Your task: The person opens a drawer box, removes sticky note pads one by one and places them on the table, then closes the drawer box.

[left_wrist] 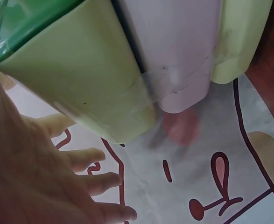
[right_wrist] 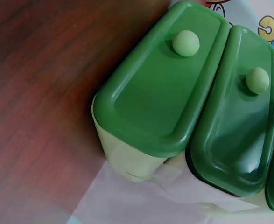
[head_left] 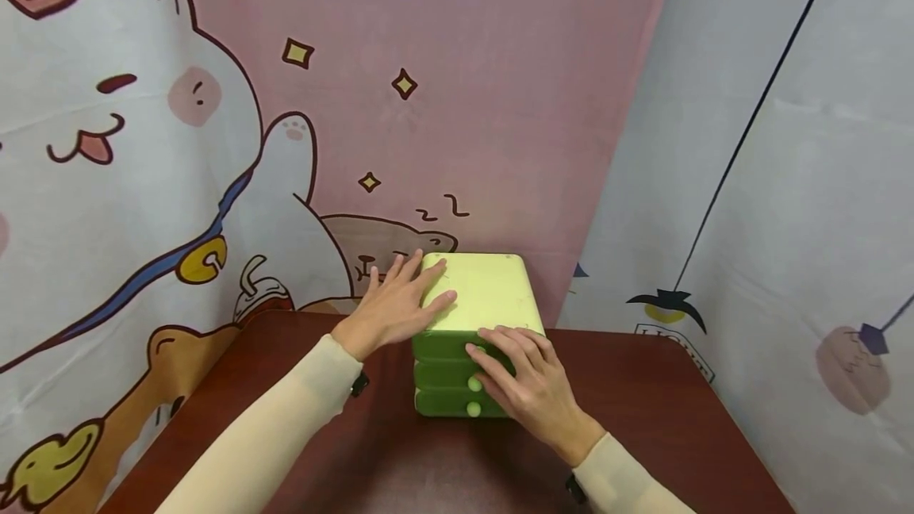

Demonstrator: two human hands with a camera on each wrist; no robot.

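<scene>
A small three-drawer box (head_left: 485,288) stands on the table, with a pale yellow-green top and dark green drawer fronts. Each front carries a round light green knob (right_wrist: 186,43); the top one is partly behind my right fingers. My left hand (head_left: 393,304) lies at the box's left top edge, its fingers spread. In the left wrist view, those straight fingers (left_wrist: 97,184) are beside the box's pale wall (left_wrist: 80,74). My right hand (head_left: 531,383) is at the front, loosely bent fingertips at the top front edge and beside the top knob. The right wrist view shows no hand.
The dark red-brown table (head_left: 614,403) extends to both sides and in front of the box. Close behind it hangs a pink and white cloth (head_left: 514,101) with cartoon animals. Clear tape (left_wrist: 174,81) runs across the box's side.
</scene>
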